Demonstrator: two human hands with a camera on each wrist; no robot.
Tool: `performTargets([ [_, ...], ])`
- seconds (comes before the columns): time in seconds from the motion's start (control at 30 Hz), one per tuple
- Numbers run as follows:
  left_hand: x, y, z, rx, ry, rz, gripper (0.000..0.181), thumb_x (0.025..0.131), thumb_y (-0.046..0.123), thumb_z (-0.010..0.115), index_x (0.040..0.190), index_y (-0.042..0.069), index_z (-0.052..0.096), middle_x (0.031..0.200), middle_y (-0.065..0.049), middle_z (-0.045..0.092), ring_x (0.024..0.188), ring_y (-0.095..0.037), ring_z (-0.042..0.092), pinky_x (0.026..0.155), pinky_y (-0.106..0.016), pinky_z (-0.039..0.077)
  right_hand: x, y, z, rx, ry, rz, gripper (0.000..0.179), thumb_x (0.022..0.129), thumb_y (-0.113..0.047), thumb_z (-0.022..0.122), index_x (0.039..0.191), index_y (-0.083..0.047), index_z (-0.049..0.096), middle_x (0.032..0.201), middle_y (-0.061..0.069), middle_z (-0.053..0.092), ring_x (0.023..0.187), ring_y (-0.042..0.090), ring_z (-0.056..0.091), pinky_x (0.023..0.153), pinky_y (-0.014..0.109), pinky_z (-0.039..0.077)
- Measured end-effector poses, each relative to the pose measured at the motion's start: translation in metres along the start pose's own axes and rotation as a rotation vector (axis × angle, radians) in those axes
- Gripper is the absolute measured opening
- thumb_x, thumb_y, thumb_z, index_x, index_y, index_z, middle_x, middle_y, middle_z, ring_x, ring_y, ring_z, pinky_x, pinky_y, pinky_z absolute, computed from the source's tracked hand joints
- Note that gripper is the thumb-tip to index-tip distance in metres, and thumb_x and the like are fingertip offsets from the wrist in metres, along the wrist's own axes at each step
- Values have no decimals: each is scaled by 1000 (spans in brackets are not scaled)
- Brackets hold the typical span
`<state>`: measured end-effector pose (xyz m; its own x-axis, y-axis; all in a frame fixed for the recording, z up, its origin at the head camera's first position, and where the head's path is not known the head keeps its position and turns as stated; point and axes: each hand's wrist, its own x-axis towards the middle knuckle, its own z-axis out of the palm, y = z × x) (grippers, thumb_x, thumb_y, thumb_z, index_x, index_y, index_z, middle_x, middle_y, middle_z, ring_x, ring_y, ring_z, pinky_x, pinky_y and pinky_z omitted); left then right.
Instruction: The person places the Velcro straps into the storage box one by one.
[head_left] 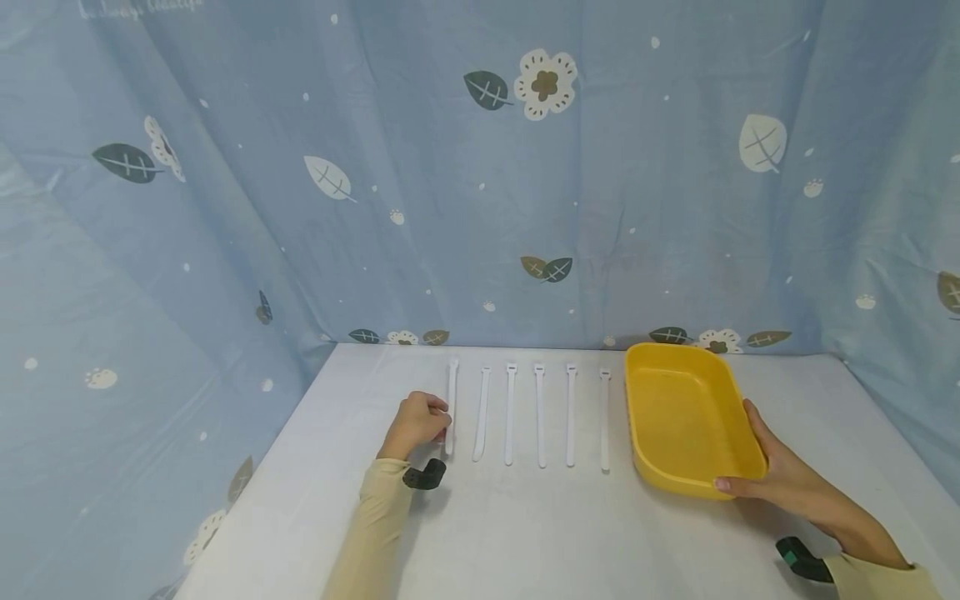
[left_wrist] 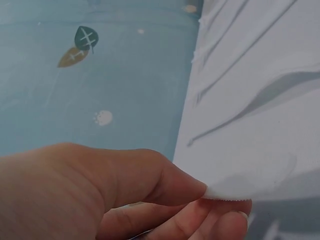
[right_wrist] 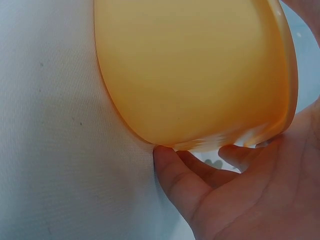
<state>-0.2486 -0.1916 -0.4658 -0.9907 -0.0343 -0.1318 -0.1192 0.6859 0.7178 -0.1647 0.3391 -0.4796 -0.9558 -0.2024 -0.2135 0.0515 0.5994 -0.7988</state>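
Note:
Several white hook-and-loop cable straps (head_left: 510,417) with slotted heads lie side by side, lengthwise, on the white table. My left hand (head_left: 422,423) pinches the leftmost strap (head_left: 452,400). In the left wrist view, the thumb and fingers of that hand (left_wrist: 150,185) grip the pale strap's ridged edge (left_wrist: 230,197). To the right of the row is a yellow plastic tray (head_left: 637,433) with nothing seen inside. My right hand (head_left: 772,467) holds its near right corner, thumb at the front rim. The right wrist view shows fingers (right_wrist: 182,175) against the tray's outer wall (right_wrist: 190,75).
A white cloth-like surface (head_left: 540,533) covers the table. A blue curtain (head_left: 450,208) with leaf and flower prints hangs behind it and at both sides. Dark wrist-worn pieces (head_left: 425,475) sit by each sleeve.

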Motion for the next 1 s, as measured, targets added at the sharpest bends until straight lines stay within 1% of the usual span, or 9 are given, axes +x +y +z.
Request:
performTargets([
  [0.13, 0, 2, -1, -34, -12, 2, 25, 87, 2, 65, 109, -5, 73, 82, -11, 77, 59, -12, 70, 59, -25, 60, 0, 0, 0, 3, 1, 2, 126, 92, -35, 73, 157, -14, -33, 165, 37, -16, 142, 61, 17, 102, 89, 20],
  [0.37, 0, 4, -1, -73, -33, -19, 26, 86, 2, 65, 110, -4, 73, 82, -10, 76, 60, -12, 70, 59, -24, 59, 0, -1, -1, 11, -3, 4, 126, 92, -35, 73, 157, -15, -33, 166, 37, -15, 142, 61, 17, 103, 89, 19],
  [0.6, 0, 4, 0, -105, -53, -22, 26, 85, 2, 66, 109, -3, 74, 83, -9, 76, 61, -12, 69, 60, -24, 59, 0, 0, -1, 17, -9, 7, 126, 93, -35, 73, 157, -16, -34, 165, 37, -17, 143, 62, 14, 103, 89, 18],
  [0.83, -2, 6, 0, -172, -84, -17, 28, 85, 1, 67, 112, -5, 72, 86, -11, 75, 64, -13, 69, 62, -24, 60, 0, 1, -2, 17, -13, 11, 127, 93, -36, 73, 156, -17, -35, 165, 36, -20, 144, 64, 10, 103, 90, 17],
  [1.0, -5, 11, -1, -214, -106, -5, 29, 88, 1, 67, 116, -6, 71, 88, -13, 74, 68, -14, 70, 65, -26, 62, 0, 0, -1, 22, -7, 17, 128, 91, -36, 74, 157, -16, -34, 165, 37, -18, 142, 61, 15, 103, 89, 17],
])
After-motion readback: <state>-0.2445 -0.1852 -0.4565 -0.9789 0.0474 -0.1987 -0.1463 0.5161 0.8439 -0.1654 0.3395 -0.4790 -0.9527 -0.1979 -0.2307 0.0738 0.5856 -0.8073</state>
